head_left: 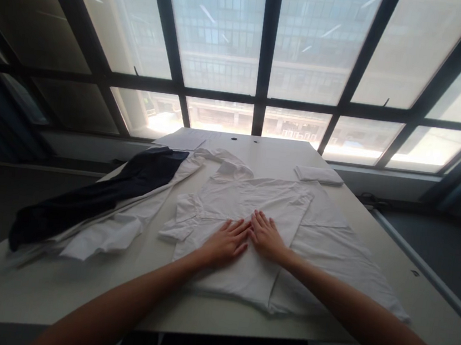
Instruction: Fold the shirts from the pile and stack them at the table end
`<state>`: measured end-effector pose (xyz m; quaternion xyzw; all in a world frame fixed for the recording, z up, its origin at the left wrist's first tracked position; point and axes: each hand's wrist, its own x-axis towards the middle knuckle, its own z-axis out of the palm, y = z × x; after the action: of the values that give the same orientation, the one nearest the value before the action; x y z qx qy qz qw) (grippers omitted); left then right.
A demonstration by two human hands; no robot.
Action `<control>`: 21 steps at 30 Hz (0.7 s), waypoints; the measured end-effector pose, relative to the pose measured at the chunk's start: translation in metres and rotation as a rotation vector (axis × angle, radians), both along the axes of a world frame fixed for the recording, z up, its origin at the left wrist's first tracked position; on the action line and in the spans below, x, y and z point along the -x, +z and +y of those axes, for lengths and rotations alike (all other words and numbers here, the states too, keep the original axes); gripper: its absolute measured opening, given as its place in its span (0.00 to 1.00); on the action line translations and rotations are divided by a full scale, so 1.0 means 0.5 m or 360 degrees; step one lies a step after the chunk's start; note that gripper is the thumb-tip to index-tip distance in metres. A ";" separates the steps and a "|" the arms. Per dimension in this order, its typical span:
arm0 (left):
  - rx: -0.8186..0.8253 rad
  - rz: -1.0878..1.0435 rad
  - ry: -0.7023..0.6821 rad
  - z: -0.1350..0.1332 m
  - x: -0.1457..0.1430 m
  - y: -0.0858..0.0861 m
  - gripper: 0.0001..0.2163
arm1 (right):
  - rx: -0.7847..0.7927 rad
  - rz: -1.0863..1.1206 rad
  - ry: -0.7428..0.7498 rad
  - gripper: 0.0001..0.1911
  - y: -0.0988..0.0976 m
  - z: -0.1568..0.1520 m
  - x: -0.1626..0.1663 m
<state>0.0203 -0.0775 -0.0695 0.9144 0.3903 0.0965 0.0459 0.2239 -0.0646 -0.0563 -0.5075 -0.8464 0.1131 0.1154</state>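
A white shirt [330,252] lies spread on the white table [282,159], with one side folded over toward the middle and a sleeve cuff sticking out at the left. My left hand [227,242] rests flat on the folded part, its fingers stretched out. Beside it, my right hand [265,235] also lies flat on the shirt, fingers extended. The fingertips of both hands come close together near the shirt's centre. Neither hand grips the cloth. What lies under the folded layer is hidden.
Left of the shirt, a dark garment [128,182] lies over white clothing [109,233], reaching the table's left edge. A small folded white cloth [319,175] sits at the far right. Paper [179,143] lies at the far left. Large windows [226,37] stand beyond the table.
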 end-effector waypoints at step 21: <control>0.0116 0.0077 0.0033 -0.002 -0.001 0.010 0.27 | -0.0027 -0.0425 -0.1044 0.38 -0.033 0.301 -0.223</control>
<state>0.0208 -0.0784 -0.0646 0.9102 0.4039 0.0605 0.0688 0.3356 0.0860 -0.0727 -0.7616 -0.6469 -0.0043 0.0381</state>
